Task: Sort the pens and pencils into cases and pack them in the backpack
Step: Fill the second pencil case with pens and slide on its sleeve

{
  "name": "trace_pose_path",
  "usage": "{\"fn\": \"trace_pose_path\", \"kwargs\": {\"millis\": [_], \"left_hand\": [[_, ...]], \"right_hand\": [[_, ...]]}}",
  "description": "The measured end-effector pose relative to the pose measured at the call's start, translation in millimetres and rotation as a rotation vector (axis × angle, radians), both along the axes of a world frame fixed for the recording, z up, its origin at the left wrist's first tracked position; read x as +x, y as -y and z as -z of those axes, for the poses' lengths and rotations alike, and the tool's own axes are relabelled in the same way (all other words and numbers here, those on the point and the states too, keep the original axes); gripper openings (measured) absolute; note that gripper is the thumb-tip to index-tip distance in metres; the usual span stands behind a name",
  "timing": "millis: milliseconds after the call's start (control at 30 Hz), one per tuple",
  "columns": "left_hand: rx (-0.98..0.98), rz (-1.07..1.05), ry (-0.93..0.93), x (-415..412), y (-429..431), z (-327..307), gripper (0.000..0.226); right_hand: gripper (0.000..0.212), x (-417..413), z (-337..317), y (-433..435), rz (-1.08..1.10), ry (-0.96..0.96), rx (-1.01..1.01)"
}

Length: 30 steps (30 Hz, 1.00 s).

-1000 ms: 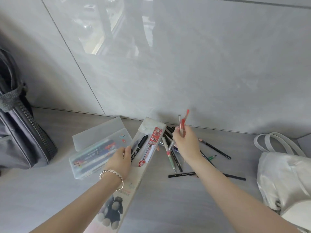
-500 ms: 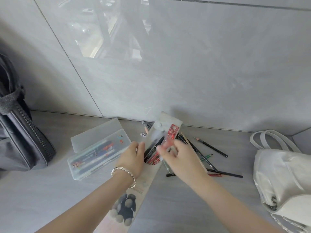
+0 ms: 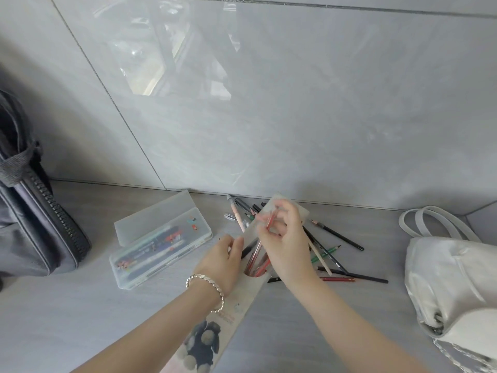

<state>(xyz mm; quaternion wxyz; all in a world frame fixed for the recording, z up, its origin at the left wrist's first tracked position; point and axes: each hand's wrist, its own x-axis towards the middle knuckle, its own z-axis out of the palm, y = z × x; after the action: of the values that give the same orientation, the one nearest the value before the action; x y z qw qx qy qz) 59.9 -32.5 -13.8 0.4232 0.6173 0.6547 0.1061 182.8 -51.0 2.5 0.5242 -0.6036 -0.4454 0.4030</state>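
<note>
A long pale pouch case (image 3: pixel 236 300) with a dark plush-toy print lies in front of me, its frosted flap raised. My left hand (image 3: pixel 222 261), with a silver bracelet on the wrist, holds the pouch's open mouth. My right hand (image 3: pixel 285 243) pinches a red pen (image 3: pixel 269 222) whose lower end stands inside the pouch among other red pens. Loose pens and pencils (image 3: pixel 330 254) lie scattered behind and to the right. A clear hard case (image 3: pixel 158 243) with its lid open holds several pens at the left. The dark grey backpack (image 3: pixel 32 222) stands at the far left.
A white handbag (image 3: pixel 451 286) with looped handles sits at the right. A glossy grey tiled wall (image 3: pixel 269 103) rises right behind the pile of pens. The grey surface (image 3: pixel 80 313) stretches between the backpack and the clear case.
My right hand brought the red pens from above the pile to the pouch's mouth and pushed them in. The pouch's flap end has lifted, and my left hand shifted to its opening.
</note>
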Motion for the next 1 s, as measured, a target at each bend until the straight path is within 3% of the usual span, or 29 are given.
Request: {"fn": "trace_pose_path", "kwargs": {"millis": [100, 167, 300, 400, 500, 567, 667, 867, 1000], "left_hand": [[-0.013, -0.024, 0.024, -1.6, -0.4, 3.2, 0.037], [-0.01, -0.039, 0.046, -1.3, -0.7, 4.8, 0.037], [-0.036, -0.062, 0.067, -1.2, -2.9, 11.2, 0.038], [-0.07, -0.131, 0.049, -8.5, -7.7, 17.4, 0.038], [-0.06, -0.248, 0.03, -22.9, -20.0, 20.9, 0.036], [-0.025, -0.302, 0.003, -33.2, -29.4, 19.6, 0.036], [0.007, -0.354, -0.02, -47.1, -42.0, 18.3, 0.038], [0.002, -0.386, -0.009, -60.3, -52.8, 25.5, 0.034], [-0.001, -0.396, -0.009, -64.0, -55.1, 29.2, 0.036]], "right_hand": [[0.012, 10.8, 18.1, 1.1, 0.059, 0.63, 0.169], [0.025, 16.5, 30.0, 4.7, 0.036, 0.853, 0.186], [0.032, 12.6, 31.9, 16.8, -0.124, 0.793, 0.114], [0.029, 13.5, 25.0, 10.6, -0.232, 0.6, 0.117], [0.016, 23.4, 26.5, -12.6, -0.002, 0.496, 0.13], [0.018, 28.5, 31.9, -30.8, 0.069, 0.487, -0.017], [0.02, 21.7, 54.4, -61.3, -0.066, 0.611, -0.227], [0.032, -26.2, 77.6, -103.1, -0.368, 0.956, -0.404], [0.031, -35.9, 88.8, -111.0, -0.361, 1.02, -0.508]]}}
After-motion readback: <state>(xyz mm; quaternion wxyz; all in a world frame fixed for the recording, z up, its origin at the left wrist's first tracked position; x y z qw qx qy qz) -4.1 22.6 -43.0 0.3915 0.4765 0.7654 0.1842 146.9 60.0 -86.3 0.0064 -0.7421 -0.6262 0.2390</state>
